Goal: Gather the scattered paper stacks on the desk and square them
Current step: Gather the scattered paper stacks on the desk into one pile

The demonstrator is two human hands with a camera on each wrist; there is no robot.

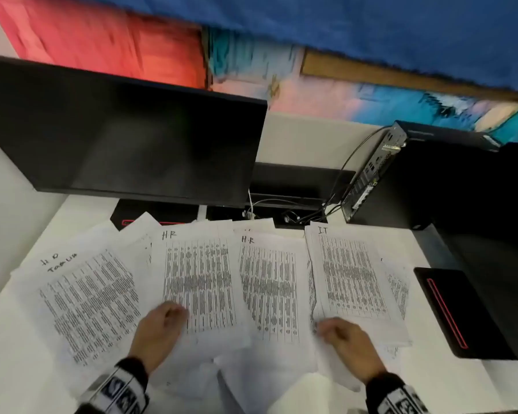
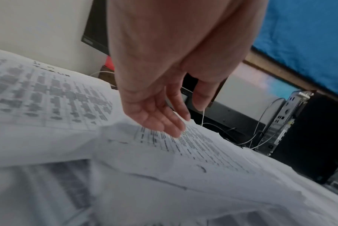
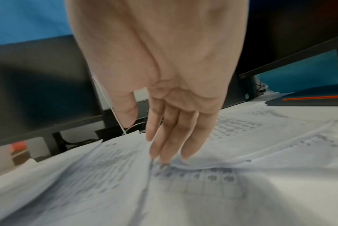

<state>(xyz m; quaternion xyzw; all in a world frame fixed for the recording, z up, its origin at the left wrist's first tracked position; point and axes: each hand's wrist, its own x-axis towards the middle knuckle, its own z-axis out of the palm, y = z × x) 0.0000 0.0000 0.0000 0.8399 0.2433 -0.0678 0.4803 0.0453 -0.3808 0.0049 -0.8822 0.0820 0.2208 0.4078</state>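
Observation:
Printed sheets lie fanned and overlapping across the white desk (image 1: 467,386). A skewed stack (image 1: 87,303) lies at the left, two sheets marked "HR" (image 1: 201,279) (image 1: 269,291) in the middle, and a stack marked "IT" (image 1: 353,276) at the right. My left hand (image 1: 175,310) lies over the lower left corner of the middle HR sheet, its fingers (image 2: 172,126) straight and touching the paper (image 2: 193,145). My right hand (image 1: 323,328) is at the near left corner of the IT stack. Its straight fingertips (image 3: 164,154) touch a slightly lifted paper edge (image 3: 212,165). Neither hand holds anything.
A dark monitor (image 1: 126,144) stands close behind the papers, with cables (image 1: 296,210) and a small desktop computer (image 1: 371,180) to its right. A black notebook with a red stripe (image 1: 458,315) lies at the right edge. Another black item (image 1: 138,212) is partly under the far sheets.

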